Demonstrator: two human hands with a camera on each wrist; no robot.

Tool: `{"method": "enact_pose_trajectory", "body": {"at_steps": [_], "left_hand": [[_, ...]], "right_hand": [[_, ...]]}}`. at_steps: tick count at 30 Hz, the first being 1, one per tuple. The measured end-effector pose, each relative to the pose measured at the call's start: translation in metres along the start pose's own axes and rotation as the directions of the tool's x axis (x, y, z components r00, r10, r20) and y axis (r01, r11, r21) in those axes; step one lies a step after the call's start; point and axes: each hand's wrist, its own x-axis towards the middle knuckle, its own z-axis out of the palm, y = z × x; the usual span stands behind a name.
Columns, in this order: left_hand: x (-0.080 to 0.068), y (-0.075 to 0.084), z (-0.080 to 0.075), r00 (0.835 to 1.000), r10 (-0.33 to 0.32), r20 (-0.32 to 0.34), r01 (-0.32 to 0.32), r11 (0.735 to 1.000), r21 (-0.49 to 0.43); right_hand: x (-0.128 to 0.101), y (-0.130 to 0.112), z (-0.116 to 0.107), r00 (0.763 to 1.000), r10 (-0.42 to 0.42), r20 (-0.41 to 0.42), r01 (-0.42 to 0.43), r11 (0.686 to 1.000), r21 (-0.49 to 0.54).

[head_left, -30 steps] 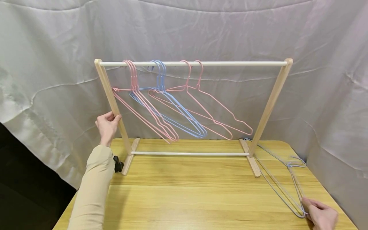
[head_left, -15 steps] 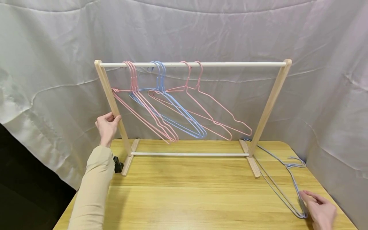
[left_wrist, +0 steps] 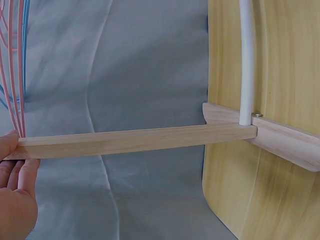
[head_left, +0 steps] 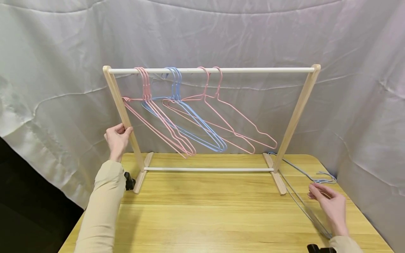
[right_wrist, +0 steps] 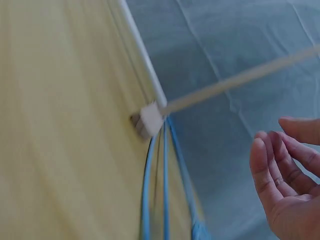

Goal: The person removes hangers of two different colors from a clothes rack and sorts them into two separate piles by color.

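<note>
My left hand [head_left: 117,140] pinches the left wooden post [left_wrist: 125,141] of a clothes rack between thumb and fingers, partway up. From the rack's white top rail [head_left: 269,70] hang several pink clothes hangers [head_left: 147,84], several blue clothes hangers [head_left: 177,82] beside them, and two more pink clothes hangers [head_left: 234,105] nearer the middle. Over the right side of the table, my right hand [head_left: 330,207] has loosely bent fingers with nothing between them. Beneath and beside it lie blue clothes hangers [head_left: 300,172] on the table, partly hidden by the hand and forearm.
The rack stands on wooden feet [head_left: 278,182], joined by a white lower bar [head_left: 209,169], on a wood-grain table [head_left: 202,211]. A grey curtain [head_left: 357,105] hangs behind and along the sides. The lying hangers reach behind the right post [head_left: 295,119].
My right hand has let go of the lying hangers' near corner and moved up and left over them. My left hand stays on the post.
</note>
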Motion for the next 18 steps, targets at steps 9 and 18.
{"method": "enact_pose_trajectory", "body": {"at_steps": [9, 18], "left_hand": [[0.000, -0.001, 0.000, 1.000, -0.003, 0.009, 0.003, 1.000, -0.003], [0.000, -0.001, 0.000, 1.000, -0.003, 0.012, 0.003, 1.000, -0.010]], "right_hand": [[0.014, -0.029, 0.053, 0.984, -0.137, 0.111, 0.141, 0.990, -0.024], [0.022, -0.066, 0.099, 0.951, -0.250, 0.183, 0.260, 0.965, -0.032]]}}
